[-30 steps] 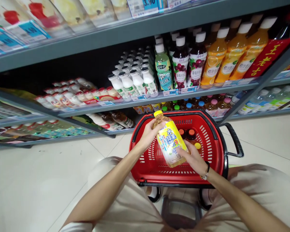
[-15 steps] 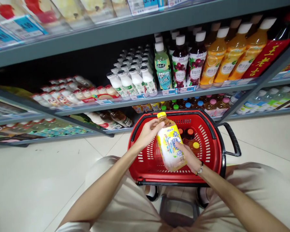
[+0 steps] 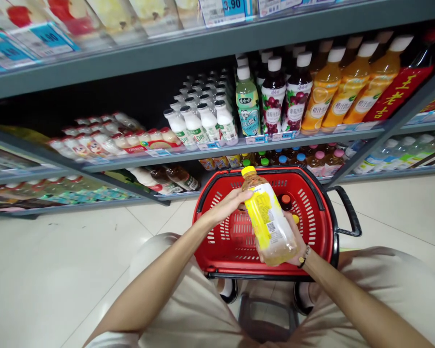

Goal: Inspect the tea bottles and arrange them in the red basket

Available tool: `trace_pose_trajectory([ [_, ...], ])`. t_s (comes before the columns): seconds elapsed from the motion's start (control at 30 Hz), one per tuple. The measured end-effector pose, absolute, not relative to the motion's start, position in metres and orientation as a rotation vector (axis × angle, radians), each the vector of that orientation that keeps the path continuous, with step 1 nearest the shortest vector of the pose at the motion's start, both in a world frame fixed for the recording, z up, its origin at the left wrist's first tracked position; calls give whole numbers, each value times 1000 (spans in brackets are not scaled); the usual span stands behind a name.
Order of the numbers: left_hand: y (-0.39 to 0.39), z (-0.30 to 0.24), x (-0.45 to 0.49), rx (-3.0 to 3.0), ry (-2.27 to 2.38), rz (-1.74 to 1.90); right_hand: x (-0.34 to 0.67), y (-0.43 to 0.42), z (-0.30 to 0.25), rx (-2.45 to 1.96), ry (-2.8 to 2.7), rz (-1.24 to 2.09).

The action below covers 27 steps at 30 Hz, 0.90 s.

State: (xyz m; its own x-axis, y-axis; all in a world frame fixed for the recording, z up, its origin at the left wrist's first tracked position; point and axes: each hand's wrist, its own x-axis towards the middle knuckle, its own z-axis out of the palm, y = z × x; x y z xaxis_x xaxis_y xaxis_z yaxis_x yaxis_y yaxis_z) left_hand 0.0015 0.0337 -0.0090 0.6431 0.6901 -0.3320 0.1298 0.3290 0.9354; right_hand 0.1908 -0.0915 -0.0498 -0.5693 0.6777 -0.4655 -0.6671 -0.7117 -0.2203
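A large drink bottle with a yellow cap and a yellow-and-white label is tilted over the red shopping basket. My left hand grips it near the neck from the left, thumb on the upper label. Lower down, my right hand is wrapped behind and under the base, its fingers partly hidden. The label side with small print and a square code faces up. Inside the basket, partly covered by the held bottle, are a bottle with an orange-red cap and one with a yellow cap.
A shelf ahead carries white yogurt-drink bottles, grape juice bottles and orange juice bottles. More bottles stand on the bottom shelf behind the basket. The basket's black handle sticks out right. My knees flank the basket, above a grey stool.
The bottle has been turned about its length, from the picture side of the label to the small-print side. My right hand has shifted from its front to underneath and behind.
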Motion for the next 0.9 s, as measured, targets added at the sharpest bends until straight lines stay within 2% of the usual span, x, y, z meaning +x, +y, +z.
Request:
trace_pose_trajectory([
  [0.13, 36, 0, -10, 1275, 798, 443, 178, -86, -50, -941, -274, 2189],
  [0.2, 39, 2, -18, 1295, 809, 465, 173, -79, -48, -1153, -667, 2135],
  [0.3, 48, -4, -28, 1384, 887, 496, 176, -71, -46, -1656, -1585, 1703],
  [0.4, 55, -25, -32, 1523, 1043, 479, 180, -75, -47, -1906, -2035, 1303],
  [0.5, 50, -57, -21, 1716, 1198, 261, 172, -95, -52, -1863, -2287, 1284],
  [0.6, 32, -96, 6, 1920, 1241, 76, 151, -116, -57, -1643, -2583, 1305],
  [0.9, -10, -202, 91, 1878, 1035, 117, 113, -125, -80, -1630, -2874, 1002],
])
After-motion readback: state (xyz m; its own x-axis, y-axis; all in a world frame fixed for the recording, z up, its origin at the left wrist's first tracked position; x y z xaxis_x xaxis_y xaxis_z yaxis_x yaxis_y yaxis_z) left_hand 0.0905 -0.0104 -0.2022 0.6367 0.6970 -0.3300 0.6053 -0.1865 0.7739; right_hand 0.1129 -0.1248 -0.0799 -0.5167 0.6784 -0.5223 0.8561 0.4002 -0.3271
